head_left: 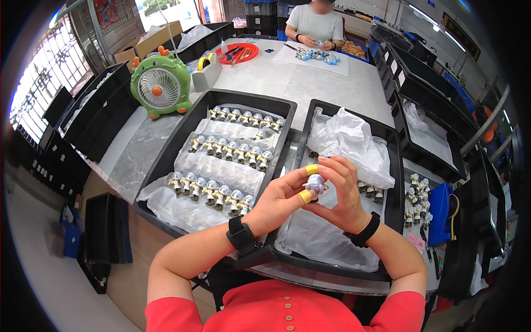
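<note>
Above the right-hand tray, both of my hands hold one small figurine (pixel 315 183) whose pale silvery-lavender hair faces up. My left hand (pixel 275 200) pinches it from the left, with yellow tape around two fingertips. From the other side, the fingers of my right hand (pixel 345 198) curl about it; the figurine's lower part is hidden. Beneath them, the black tray (pixel 397 193) is lined with white paper, and a crumpled sheet (pixel 354 138) partly covers several figurines (pixel 371 191). To the left, another black tray (pixel 167 153) carries three rows of similar figurines (pixel 212 191) on paper.
A green fan (pixel 160 83), a tape dispenser (pixel 206 76) and a red plate of tools (pixel 243 53) stand beyond the left tray. Across the table a person (pixel 315 25) handles small blue pieces. More figurines (pixel 416 200) and a blue box (pixel 441 213) sit at right.
</note>
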